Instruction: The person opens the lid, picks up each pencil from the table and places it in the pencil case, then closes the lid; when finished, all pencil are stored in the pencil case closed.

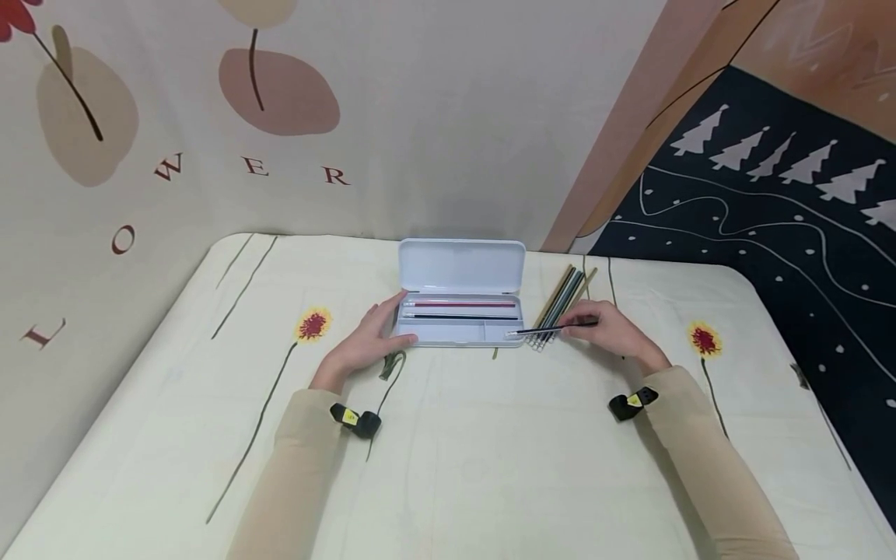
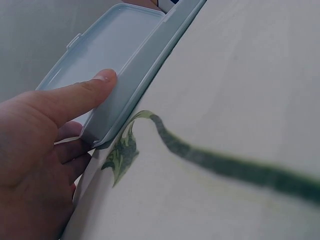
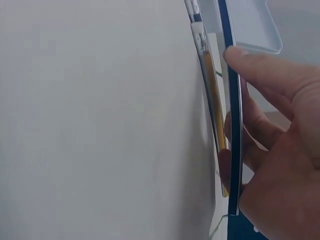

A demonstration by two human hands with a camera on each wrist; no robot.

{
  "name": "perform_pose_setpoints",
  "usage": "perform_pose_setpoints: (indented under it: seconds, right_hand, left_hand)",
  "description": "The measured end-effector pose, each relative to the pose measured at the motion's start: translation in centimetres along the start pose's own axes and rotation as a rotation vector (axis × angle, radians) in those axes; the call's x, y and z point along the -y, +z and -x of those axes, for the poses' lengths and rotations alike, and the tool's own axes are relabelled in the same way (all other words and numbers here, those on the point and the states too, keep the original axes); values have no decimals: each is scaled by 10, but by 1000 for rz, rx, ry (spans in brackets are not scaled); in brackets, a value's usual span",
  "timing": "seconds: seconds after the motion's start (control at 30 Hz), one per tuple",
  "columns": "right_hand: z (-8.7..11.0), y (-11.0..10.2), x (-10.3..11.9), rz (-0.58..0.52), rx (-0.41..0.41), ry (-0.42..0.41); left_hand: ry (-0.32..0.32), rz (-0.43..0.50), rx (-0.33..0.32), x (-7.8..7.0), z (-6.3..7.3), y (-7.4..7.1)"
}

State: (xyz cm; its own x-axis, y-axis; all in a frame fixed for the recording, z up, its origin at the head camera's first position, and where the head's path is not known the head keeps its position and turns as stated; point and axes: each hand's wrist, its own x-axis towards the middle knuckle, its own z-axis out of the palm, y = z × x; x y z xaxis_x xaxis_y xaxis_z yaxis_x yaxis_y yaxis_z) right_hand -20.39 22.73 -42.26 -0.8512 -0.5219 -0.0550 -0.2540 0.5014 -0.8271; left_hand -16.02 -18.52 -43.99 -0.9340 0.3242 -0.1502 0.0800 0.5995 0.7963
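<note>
A pale blue pencil case (image 1: 441,334) lies with its lid (image 1: 462,266) raised at the back. Inside, a red pencil (image 1: 458,305) and a dark pencil (image 1: 458,317) lie lengthwise behind the front compartments. My left hand (image 1: 360,346) holds the case's left end; its thumb (image 2: 95,92) rests on the front wall and the other fingers are partly hidden round the corner. Between thumb and fingers, my right hand (image 1: 609,330) pinches a dark blue striped pencil (image 3: 234,120). In the head view its pale end overlaps the case's front right compartment.
Several pencils (image 1: 562,295), dark and yellowish, lie in a bundle right of the case, partly under my right hand. A white cloth with printed flowers (image 1: 490,451) covers the table. Printed fabric (image 1: 448,155) hangs behind it.
</note>
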Motion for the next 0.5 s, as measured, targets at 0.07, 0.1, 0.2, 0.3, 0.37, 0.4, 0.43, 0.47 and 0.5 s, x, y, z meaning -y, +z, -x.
perform_pose_setpoints:
  seconds: [0.07, 0.1, 0.2, 0.3, 0.37, 0.4, 0.43, 0.47, 0.5]
  right_hand:
    - [2, 2, 12, 4, -22, -7]
    - [2, 3, 18, 7, -34, -4]
    - [3, 5, 32, 26, -64, -12]
    - [-2, 9, 19, 36, -96, -9]
    - [-7, 12, 9, 36, -110, -15]
    - [-9, 13, 4, 37, -117, -15]
    - [-11, 14, 3, 36, -120, -17]
    - [-12, 15, 2, 36, -122, -15]
    - [-14, 16, 2, 37, -125, -11]
  left_hand:
    - [-6, 4, 1, 0, 0, 0]
    - [-8, 5, 1, 0, 1, 0]
    - [-15, 4, 2, 1, 1, 0]
    - [-18, 1, 2, 1, 1, 1]
    - [-18, -1, 2, 1, 1, 1]
    - [-19, 0, 2, 1, 1, 1]
    - [-22, 1, 2, 1, 1, 1]
    - [-24, 1, 3, 1, 1, 1]
    - [-26, 0, 3, 0, 1, 1]
